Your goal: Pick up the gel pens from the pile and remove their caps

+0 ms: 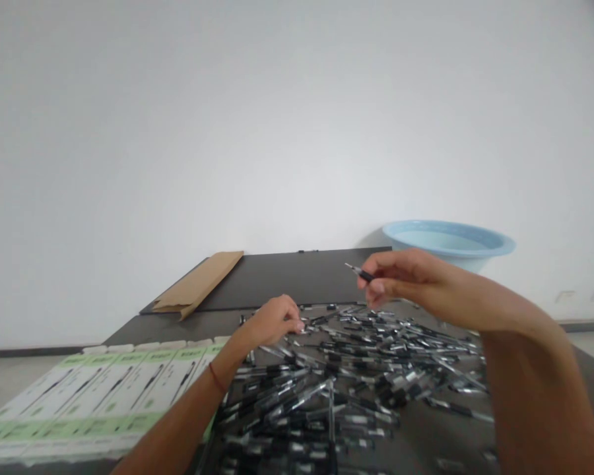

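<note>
My right hand (393, 276) is raised above the right side of the pile, its thumb and fingers pinched around a pen (361, 272). The pen's thin pale tip points up and left, and a black grip section shows behind it. Lower down, my left hand (277, 320) rests at the far left edge of the pile with fingers curled and thumb pressed in. A small pale bit shows at its fingertips, too blurred to name. Between and in front of both hands lies a loose heap of clear and black pens (346, 369) on the dark table (430, 442).
White and green pen boxes (129, 389) stand in a row at the left, partly behind my left forearm. A brown paper bag (202, 284) lies at the back left. A light blue basin (450, 241) stands at the back right, in front of the white wall (287, 132).
</note>
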`<state>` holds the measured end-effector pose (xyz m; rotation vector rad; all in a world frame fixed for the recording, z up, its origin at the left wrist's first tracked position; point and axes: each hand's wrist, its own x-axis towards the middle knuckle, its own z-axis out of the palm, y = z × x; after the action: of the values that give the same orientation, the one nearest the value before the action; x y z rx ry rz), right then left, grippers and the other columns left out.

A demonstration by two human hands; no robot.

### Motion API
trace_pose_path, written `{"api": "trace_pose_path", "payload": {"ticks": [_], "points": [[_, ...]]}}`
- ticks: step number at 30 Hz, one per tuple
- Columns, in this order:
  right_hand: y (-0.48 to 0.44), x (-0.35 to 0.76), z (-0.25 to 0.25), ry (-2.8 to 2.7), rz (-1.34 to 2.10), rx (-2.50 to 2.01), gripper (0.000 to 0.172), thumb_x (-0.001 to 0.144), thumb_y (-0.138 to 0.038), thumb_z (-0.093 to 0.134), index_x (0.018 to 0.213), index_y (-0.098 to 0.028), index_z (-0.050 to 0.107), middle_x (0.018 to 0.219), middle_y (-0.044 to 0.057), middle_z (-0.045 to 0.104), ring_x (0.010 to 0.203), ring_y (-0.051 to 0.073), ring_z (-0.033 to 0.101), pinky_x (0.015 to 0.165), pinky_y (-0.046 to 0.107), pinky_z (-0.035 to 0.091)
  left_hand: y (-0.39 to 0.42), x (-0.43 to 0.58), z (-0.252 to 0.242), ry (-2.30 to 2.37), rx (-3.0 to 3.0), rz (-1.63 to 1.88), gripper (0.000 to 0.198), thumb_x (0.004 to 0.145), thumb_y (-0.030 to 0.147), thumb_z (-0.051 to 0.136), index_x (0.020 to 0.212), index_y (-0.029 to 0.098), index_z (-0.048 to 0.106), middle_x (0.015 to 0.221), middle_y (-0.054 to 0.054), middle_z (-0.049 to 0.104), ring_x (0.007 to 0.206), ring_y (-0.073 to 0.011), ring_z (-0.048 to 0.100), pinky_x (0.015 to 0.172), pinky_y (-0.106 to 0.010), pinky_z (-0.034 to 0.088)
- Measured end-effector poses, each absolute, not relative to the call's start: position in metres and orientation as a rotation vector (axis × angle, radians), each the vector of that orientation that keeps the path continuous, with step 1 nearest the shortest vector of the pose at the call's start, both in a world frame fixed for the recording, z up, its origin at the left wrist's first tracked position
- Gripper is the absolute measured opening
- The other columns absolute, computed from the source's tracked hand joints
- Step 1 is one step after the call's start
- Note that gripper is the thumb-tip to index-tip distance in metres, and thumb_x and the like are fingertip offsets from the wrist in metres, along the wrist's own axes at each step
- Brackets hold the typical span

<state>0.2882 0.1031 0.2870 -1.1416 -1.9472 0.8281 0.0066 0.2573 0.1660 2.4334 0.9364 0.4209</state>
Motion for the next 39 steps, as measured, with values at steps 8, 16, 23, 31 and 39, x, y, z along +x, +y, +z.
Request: {"api": "trace_pose_path", "payload": {"ticks": [8, 16, 23, 31, 39], "points": [[0.144, 0.316, 0.278, -1.891, 1.032, -1.045, 0.022, 0.078, -0.037, 0.087, 0.09, -0.021, 0.08, 0.084, 0.003, 0.074, 0.079, 0.018, 0.066, 0.077, 0.034, 0.051, 0.286, 0.007, 0.126, 1.012, 2.431, 0.147, 0.012, 0.07, 0.025, 0.08, 0.08, 0.02, 0.083, 0.075, -0.002, 0.075, 0.072, -0.0171, 0.065, 0.067, -0.025, 0.044], [0.141, 0.321, 0.282, -2.002, 0.777, -1.257, 0.021, 0.079, -0.04, 0.081, 0.072, -0.021, 0.076, 0.077, 0.003, 0.071, 0.077, 0.02, 0.064, 0.075, 0.036, 0.049, 0.283, 0.016, 0.11, 1.182, 2.55, 0.132, 0.012, 0.071, 0.027, 0.083, 0.083, 0.023, 0.082, 0.09, -0.003, 0.078, 0.085, -0.0201, 0.068, 0.08, -0.027, 0.047], [0.141, 0.336, 0.286, -2.079, 0.563, -1.448, 0.021, 0.081, -0.041, 0.076, 0.07, -0.022, 0.073, 0.077, 0.003, 0.072, 0.075, 0.021, 0.063, 0.073, 0.037, 0.048, 0.274, 0.004, 0.139, 1.426, 2.684, 0.156, 0.019, 0.079, 0.016, 0.072, 0.097, 0.022, 0.078, 0.105, -0.01, 0.073, 0.101, -0.03, 0.068, 0.086, -0.038, 0.049], [0.138, 0.347, 0.285, -2.034, 0.606, -1.41, 0.021, 0.081, -0.043, 0.076, 0.074, -0.023, 0.072, 0.076, 0.003, 0.072, 0.074, 0.021, 0.064, 0.07, 0.037, 0.048, 0.253, 0.048, 0.159, 0.937, 2.925, 0.177, 0.024, 0.098, 0.023, 0.055, 0.111, 0.026, 0.074, 0.116, -0.005, 0.071, 0.109, -0.0219, 0.065, 0.096, -0.032, 0.048], [0.131, 0.345, 0.288, -2.002, 0.6, -1.357, 0.024, 0.081, -0.044, 0.078, 0.07, -0.024, 0.072, 0.07, 0.003, 0.069, 0.069, 0.021, 0.062, 0.066, 0.037, 0.048, 0.278, 0.092, 0.122, 0.677, 3.01, 0.121, 0.021, 0.097, 0.022, 0.058, 0.105, 0.027, 0.076, 0.109, -0.004, 0.076, 0.104, -0.0223, 0.069, 0.088, -0.029, 0.049]]}}
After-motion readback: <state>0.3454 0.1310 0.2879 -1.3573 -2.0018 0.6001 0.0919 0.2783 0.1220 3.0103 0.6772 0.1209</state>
